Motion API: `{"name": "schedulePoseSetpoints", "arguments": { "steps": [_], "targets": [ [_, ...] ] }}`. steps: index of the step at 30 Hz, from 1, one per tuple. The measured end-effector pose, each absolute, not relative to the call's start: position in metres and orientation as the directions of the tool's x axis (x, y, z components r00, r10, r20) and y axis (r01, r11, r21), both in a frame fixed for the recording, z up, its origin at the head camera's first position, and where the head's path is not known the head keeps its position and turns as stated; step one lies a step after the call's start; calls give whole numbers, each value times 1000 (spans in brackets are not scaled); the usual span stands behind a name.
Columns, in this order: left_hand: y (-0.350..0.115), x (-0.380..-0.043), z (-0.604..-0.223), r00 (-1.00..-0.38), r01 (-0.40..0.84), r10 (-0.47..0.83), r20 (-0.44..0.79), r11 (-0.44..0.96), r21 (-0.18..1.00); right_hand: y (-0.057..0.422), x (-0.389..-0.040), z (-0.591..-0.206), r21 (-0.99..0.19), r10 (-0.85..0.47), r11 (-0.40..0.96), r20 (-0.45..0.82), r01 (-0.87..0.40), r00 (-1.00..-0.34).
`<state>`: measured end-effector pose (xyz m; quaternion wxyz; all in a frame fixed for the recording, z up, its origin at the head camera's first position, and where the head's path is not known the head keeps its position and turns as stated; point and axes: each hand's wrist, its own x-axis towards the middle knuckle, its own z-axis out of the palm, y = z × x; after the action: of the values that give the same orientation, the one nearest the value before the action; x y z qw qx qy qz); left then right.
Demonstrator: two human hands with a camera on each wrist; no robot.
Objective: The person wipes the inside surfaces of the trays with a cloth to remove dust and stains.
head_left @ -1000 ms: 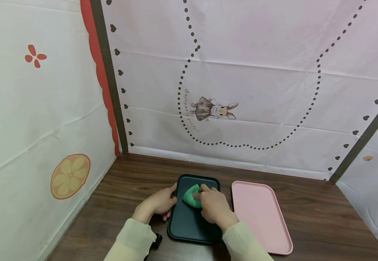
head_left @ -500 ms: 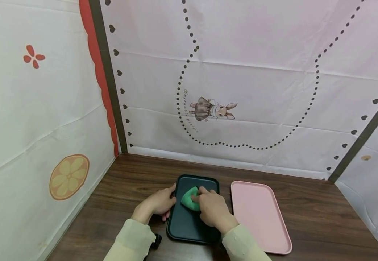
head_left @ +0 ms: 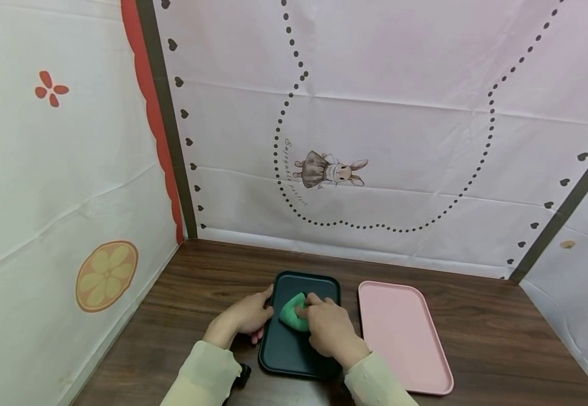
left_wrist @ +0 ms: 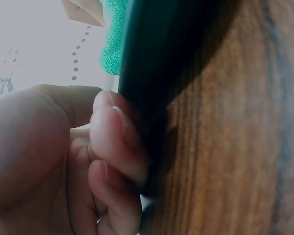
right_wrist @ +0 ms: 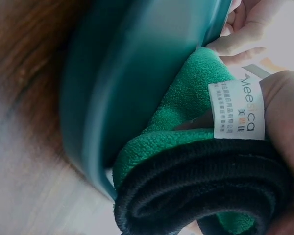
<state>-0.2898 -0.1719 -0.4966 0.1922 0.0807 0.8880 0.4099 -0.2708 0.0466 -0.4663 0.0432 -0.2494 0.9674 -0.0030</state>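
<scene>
A dark green tray [head_left: 294, 352] lies on the table, and my left hand [head_left: 247, 313] holds it by its left edge. In the left wrist view, the thumb and curled fingers [left_wrist: 118, 142] meet at the tray's rim. My right hand [head_left: 331, 330] grips a folded green towel [head_left: 291, 313] against the tray's surface. The right wrist view shows the towel's fuzzy green pile, its black edging [right_wrist: 201, 176] and a white label [right_wrist: 237, 108] with print. Part of the towel is hidden under the right hand.
A pink tray [head_left: 405, 338] lies just right of the dark one on the brown wooden table [head_left: 502, 338]. Printed cloth walls [head_left: 400, 141] stand behind and at both sides. A small black object [head_left: 243, 376] shows by the left sleeve.
My right hand has slid the towel slightly to the left and nearer across the dark tray. The left hand stays at the tray's edge.
</scene>
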Motion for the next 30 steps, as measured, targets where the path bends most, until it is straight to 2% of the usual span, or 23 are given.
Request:
{"name": "schedulePoseSetpoints", "arguments": {
  "steps": [30],
  "targets": [
    [-172, -291, -499, -910, -44, 288, -298, 649, 760, 49, -253, -467, -58, -537, 843, -77, -534, -840]
  ]
}}
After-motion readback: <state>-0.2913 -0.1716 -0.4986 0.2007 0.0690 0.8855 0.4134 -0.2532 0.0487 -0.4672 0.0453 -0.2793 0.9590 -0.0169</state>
